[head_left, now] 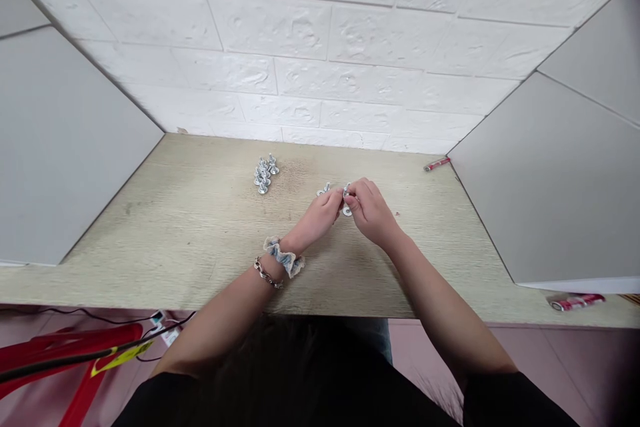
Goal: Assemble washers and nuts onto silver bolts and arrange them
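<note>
My left hand (pixel 320 215) and my right hand (pixel 370 210) meet above the table, fingertips almost touching. Between them stands a small silver bolt (pixel 346 189), pinched by the fingers of both; its lower part is hidden. Just under the fingertips lies a round flat washer (pixel 347 211). Behind my left fingers are another bolt (pixel 327 186) and a washer (pixel 321 192), both partly covered. To the left, a cluster of bolts with washers on them (pixel 263 175) stands on the tabletop.
The pale wooden table (pixel 200 227) ends at a white brick-pattern wall (pixel 300 27). Grey panels (pixel 75 147) close in both sides. A red cylinder like a battery (pixel 437 163) lies by the right panel, another (pixel 577 301) near the front edge. A red stool (pixel 75 347) and cables are below left.
</note>
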Available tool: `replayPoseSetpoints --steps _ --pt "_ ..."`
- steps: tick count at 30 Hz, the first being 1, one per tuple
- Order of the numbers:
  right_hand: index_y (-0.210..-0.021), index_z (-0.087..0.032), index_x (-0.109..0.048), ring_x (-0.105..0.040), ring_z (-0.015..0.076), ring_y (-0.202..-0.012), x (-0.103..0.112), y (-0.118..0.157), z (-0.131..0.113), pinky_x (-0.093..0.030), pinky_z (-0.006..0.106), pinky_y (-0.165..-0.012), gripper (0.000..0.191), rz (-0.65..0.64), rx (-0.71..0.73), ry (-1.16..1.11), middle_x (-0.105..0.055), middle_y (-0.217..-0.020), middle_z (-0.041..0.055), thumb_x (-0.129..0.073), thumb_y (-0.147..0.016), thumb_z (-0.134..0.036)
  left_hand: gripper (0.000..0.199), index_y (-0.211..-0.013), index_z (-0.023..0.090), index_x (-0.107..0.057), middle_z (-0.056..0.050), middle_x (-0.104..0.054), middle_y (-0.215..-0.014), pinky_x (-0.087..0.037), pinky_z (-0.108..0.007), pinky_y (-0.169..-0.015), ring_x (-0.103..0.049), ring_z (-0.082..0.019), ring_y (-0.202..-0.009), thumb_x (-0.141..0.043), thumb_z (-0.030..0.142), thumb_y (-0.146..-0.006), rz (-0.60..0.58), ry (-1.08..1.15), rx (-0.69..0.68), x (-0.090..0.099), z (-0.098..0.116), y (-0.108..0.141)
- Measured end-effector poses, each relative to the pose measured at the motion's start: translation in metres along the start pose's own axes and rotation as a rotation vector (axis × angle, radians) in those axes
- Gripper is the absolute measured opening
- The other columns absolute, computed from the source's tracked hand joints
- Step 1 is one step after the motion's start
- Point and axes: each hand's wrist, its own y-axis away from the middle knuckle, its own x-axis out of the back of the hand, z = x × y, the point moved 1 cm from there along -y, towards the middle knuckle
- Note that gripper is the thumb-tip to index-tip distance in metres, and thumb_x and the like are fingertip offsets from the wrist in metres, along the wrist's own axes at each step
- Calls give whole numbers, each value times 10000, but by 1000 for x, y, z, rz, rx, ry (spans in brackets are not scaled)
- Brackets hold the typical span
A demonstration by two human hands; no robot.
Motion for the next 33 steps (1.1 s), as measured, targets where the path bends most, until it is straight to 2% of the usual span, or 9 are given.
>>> replayPoseSetpoints --steps 7,12,14,16,20,24,27,31,33 --pt "-943 -212 -462 -502 193 -810 1 1 -2 -403 330 -726 124 -31 6 -11 -540 -857 65 -356 -896 -254 350 -609 185 -355 27 -369 -554 -318 -248 -542 -372 -106 -530 -261 382 -883 31 -24 14 5 5 0" --pt "-979 -207 -460 -499 184 -840 4 1 -6 -413 323 -763 211 58 60 -47 -543 -898 65 -369 -816 -110 361 -618 185 -355 23 -379 -572 -318 -247 -530 -376 -106 -535 -259 417 -878 49 -11 25 5 0 -2" --pt "-977 -201 -458 -503 179 -828 6 2 -6 -412 311 -746 184 90 -25 -42 -544 -909 62 -401 -811 -147 366 -616 185 -357 21 -382 -570 -319 -245 -531 -384 -109 -543 -255 421 -878 57 -25 20 4 -2 -3" --pt "-906 -197 -478 -507 170 -787 6 1 -5 -401 292 -701 103 59 -129 -25 -549 -866 51 -412 -845 -249 365 -613 186 -354 23 -378 -563 -325 -243 -538 -386 -110 -551 -257 419 -877 59 -50 5 4 -2 -2" --pt "-665 -194 -459 -478 151 -647 3 1 -3 -335 271 -601 383 -134 -239 24 -528 -664 24 -284 -907 -433 355 -613 183 -366 25 -395 -555 -344 -244 -577 -388 -114 -572 -258 388 -882 21 -164 -28 2 0 1" --pt "-642 -195 -417 -454 148 -614 0 1 -3 -315 271 -581 412 -150 -221 10 -505 -634 21 -240 -916 -446 343 -617 180 -378 27 -411 -563 -356 -246 -611 -400 -114 -592 -258 358 -885 22 -228 -52 2 3 2" --pt "-689 -199 -394 -454 152 -648 -1 1 -5 -338 272 -595 311 -104 -157 -33 -495 -692 27 -276 -914 -377 344 -623 180 -388 27 -423 -571 -360 -245 -625 -415 -114 -608 -266 369 -883 53 -229 -60 2 4 2" --pt "-822 -200 -412 -475 166 -753 -1 2 -6 -379 287 -671 57 -54 -55 -84 -501 -809 42 -362 -850 -207 347 -640 179 -414 23 -441 -584 -361 -245 -637 -442 -120 -634 -264 373 -886 75 -226 -77 3 5 2" --pt "-873 -200 -411 -480 171 -779 -2 3 -5 -391 298 -697 128 -28 -41 -87 -500 -838 46 -392 -773 -122 357 -638 179 -418 21 -445 -588 -356 -246 -636 -447 -120 -636 -257 374 -891 76 -228 -95 3 6 2"
